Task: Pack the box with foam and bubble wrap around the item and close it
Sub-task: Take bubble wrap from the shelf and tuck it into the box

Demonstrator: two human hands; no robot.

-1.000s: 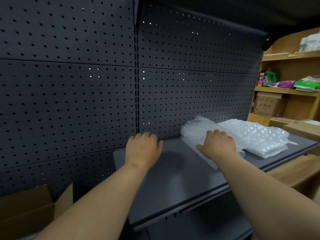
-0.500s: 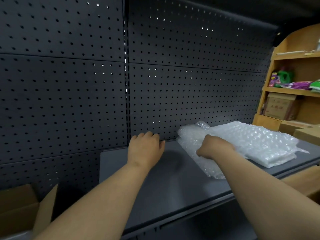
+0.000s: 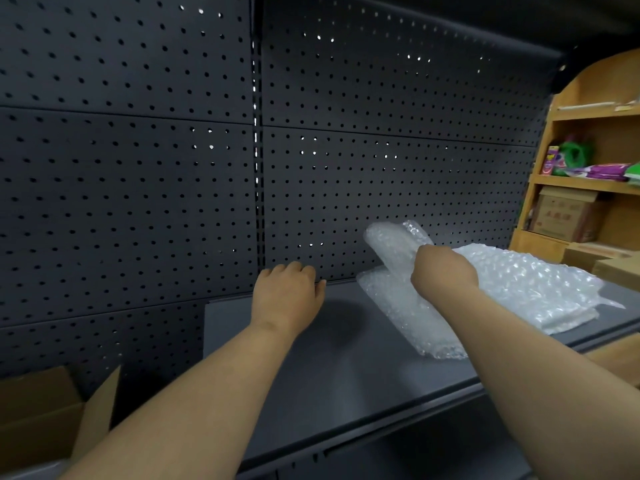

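Observation:
A sheet of clear bubble wrap [image 3: 398,247] lies on the dark metal shelf [image 3: 346,358], and my right hand [image 3: 445,271] is shut on its far end, which curls up off the shelf. A thicker folded stack of bubble wrap [image 3: 540,282] rests just right of it. My left hand [image 3: 287,296] hovers over the shelf near the back panel, fingers apart, holding nothing. An open cardboard box [image 3: 52,417] shows at the lower left, its inside hidden.
A dark pegboard wall [image 3: 381,168] backs the shelf. A wooden shelving unit [image 3: 588,188] at the right holds a cardboard carton [image 3: 564,216] and coloured packets. More cardboard boxes [image 3: 616,268] sit beyond the shelf's right end.
My right hand went from lying flat on the bubble wrap sheet to gripping it and lifting its far end. The left hand stayed near the back panel.

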